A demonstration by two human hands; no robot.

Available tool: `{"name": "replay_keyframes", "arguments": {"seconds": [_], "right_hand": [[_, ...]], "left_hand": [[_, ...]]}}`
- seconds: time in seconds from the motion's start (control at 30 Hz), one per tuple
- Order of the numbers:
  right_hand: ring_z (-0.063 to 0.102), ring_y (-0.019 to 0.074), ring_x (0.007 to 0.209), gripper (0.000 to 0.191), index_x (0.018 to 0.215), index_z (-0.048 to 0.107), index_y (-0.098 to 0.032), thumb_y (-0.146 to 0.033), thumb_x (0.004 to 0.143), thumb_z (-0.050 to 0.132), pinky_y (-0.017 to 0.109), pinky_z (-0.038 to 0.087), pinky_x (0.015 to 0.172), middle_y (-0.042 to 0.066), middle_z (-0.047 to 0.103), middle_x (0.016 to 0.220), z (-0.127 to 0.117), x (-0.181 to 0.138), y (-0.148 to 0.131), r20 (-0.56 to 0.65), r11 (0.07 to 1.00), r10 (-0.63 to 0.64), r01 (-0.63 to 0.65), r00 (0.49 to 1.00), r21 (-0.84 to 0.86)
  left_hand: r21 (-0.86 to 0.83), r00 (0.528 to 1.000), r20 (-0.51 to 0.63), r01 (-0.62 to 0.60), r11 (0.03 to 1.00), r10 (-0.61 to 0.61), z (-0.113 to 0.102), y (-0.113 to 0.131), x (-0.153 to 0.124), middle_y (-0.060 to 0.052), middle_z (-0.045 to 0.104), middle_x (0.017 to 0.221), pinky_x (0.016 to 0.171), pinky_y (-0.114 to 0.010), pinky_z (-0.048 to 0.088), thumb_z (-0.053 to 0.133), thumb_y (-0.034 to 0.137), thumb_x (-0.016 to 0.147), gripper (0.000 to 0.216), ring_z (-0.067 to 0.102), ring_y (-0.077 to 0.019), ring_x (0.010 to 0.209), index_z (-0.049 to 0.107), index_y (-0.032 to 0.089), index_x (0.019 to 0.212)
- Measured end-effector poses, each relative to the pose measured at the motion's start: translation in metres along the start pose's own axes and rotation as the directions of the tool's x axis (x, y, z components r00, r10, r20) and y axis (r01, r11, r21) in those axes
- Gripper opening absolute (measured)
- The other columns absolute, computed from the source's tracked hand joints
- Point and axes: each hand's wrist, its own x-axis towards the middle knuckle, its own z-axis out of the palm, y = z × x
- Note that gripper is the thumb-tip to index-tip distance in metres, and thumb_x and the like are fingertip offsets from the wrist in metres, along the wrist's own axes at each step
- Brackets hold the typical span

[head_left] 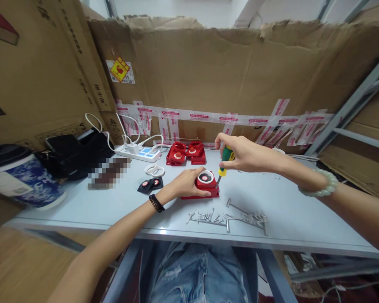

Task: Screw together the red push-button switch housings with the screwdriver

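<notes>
From where I stood: person at a pale, smooth-topped counter (303, 202), both bare hands busy. Left hand (188, 182) lay over a glossy red rectangular block (213, 192), its grip closed on the block, thumb along the near side, fingers across the back. Block sat flat mid-counter, topped by a white ring around a black-and-red centre. Right hand (244, 154) had its grip pinching the green-and-yellow handle of a screwdriver (227, 156), tilted, metal tip down at the block's right end; cannot tell if it was seated in a screw. Near side: slim silver T-handled tools (228, 225) with a scatter of small metal screws (208, 216). Left of the block: two black pieces with red centres (150, 184), two loose white rings (158, 171) just behind. Farther back, more red parts (177, 155) beside a white power strip (150, 155)
</notes>
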Motion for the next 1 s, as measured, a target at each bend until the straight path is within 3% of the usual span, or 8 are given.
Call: {"name": "replay_keyframes", "arguments": {"seconds": [0.2,0.33,0.53,0.63,0.73,0.87,1.0], "right_hand": [[0.044,0.0117,0.063,0.029,0.094,0.046,-0.022,-0.021,0.069,0.06,0.026,0.033,0.054,-0.002,0.052,0.075,-0.011,-0.005,-0.003,-0.082,0.988,-0.056,0.067,0.995,0.137],[0.044,0.011,0.061,0.025,0.092,0.047,-0.021,-0.02,0.07,0.056,0.025,0.033,0.054,-0.001,0.054,0.075,-0.013,-0.01,-0.007,-0.14,0.988,-0.063,0.082,0.988,0.133],[0.042,0.0112,0.053,0.016,0.083,0.05,-0.019,-0.015,0.068,0.046,0.025,0.028,0.051,-0.002,0.053,0.061,0.022,-0.007,-0.002,-0.142,0.997,0.065,-0.058,0.988,0.053],[0.048,0.0134,0.058,0.014,0.076,0.058,-0.019,-0.017,0.068,0.047,0.025,0.03,0.053,0.002,0.058,0.064,0.045,-0.003,0.009,-0.027,0.995,0.097,-0.096,0.995,0.02],[0.05,0.015,0.056,0.017,0.072,0.064,-0.019,-0.033,0.071,0.056,0.025,0.031,0.052,0.003,0.058,0.057,0.064,-0.003,0.019,0.124,0.994,0.112,-0.112,0.986,-0.008],[0.055,0.0158,0.06,0.024,0.079,0.069,-0.019,-0.04,0.07,0.063,0.025,0.034,0.055,0.004,0.064,0.065,0.079,-0.005,0.028,0.155,0.997,0.082,-0.081,0.984,-0.011],[0.052,0.0143,0.057,0.019,0.077,0.07,-0.019,-0.036,0.074,0.062,0.025,0.033,0.054,0.005,0.064,0.063,0.083,-0.004,0.028,0.129,0.998,0.06,-0.057,0.99,-0.023]], "left_hand": [[-0.002,1.0,0.005,0.005,1.0,-0.005,-0.001,0.001,-0.001,-0.008,0.064,0.103,0.074,-0.033,0.043,0.063,0.059,0.065,0.065,0.061,-0.027,0.093,0.047,0.019,0.114],[0.013,1.0,-0.001,-0.002,1.0,0.002,0.0,-0.001,0.0,-0.008,0.064,0.104,0.075,-0.033,0.043,0.063,0.061,0.064,0.067,0.061,-0.0277,0.093,0.046,0.02,0.115],[0.016,1.0,-0.01,-0.01,1.0,0.01,0.001,-0.002,0.0,-0.007,0.065,0.098,0.072,-0.031,0.042,0.064,0.059,0.065,0.061,0.061,-0.026,0.089,0.048,0.02,0.11],[0.014,1.0,-0.011,-0.004,1.0,0.004,0.002,-0.002,0.0,-0.006,0.065,0.097,0.07,-0.031,0.042,0.064,0.058,0.065,0.06,0.061,-0.0254,0.087,0.048,0.02,0.109],[0.013,1.0,-0.016,-0.001,1.0,0.002,0.003,-0.003,0.0,-0.006,0.065,0.097,0.07,-0.031,0.042,0.065,0.059,0.064,0.06,0.061,-0.0255,0.087,0.047,0.021,0.107],[0.011,1.0,-0.017,-0.009,1.0,0.009,0.003,-0.004,0.0,-0.005,0.064,0.097,0.07,-0.03,0.042,0.065,0.06,0.064,0.06,0.061,-0.0255,0.088,0.047,0.022,0.106],[0.011,1.0,-0.016,-0.01,1.0,0.011,0.002,-0.002,0.0,-0.005,0.064,0.096,0.07,-0.03,0.042,0.065,0.06,0.065,0.058,0.061,-0.0252,0.087,0.047,0.022,0.104]]}}
